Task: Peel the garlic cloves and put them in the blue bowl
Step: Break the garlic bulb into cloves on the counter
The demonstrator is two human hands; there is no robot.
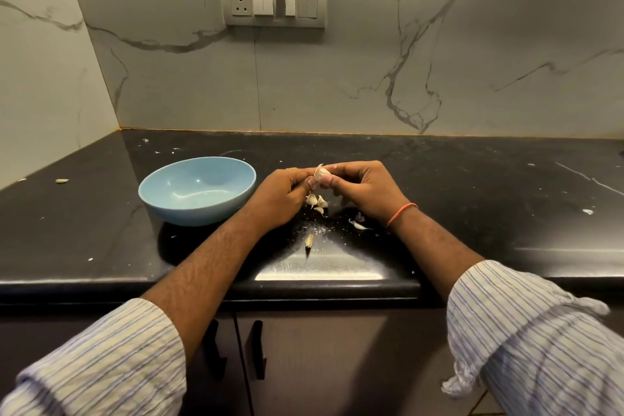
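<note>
Peeling a garlic clove (320, 173) over the black worktop (472, 199), both hands together on it.

Left hand (287, 192) and right hand (364, 189) meeting fingertip to fingertip, each pinching the same clove just above the worktop, papery skin sticking up at its top. Directly beneath, a small cluster of loose cloves (316, 202) waiting, with skin scraps (359, 223) just beside and one slim peel piece (308, 241) nearer the worktop edge. Blue bowl (197, 191) just left of the left hand, apparently empty. Judged early in the task: first peel under way, nothing yet delivered. Next move likely calling for stripping the remaining skin, then a short carry leftward to drop the bare clove into the bowl.
</note>
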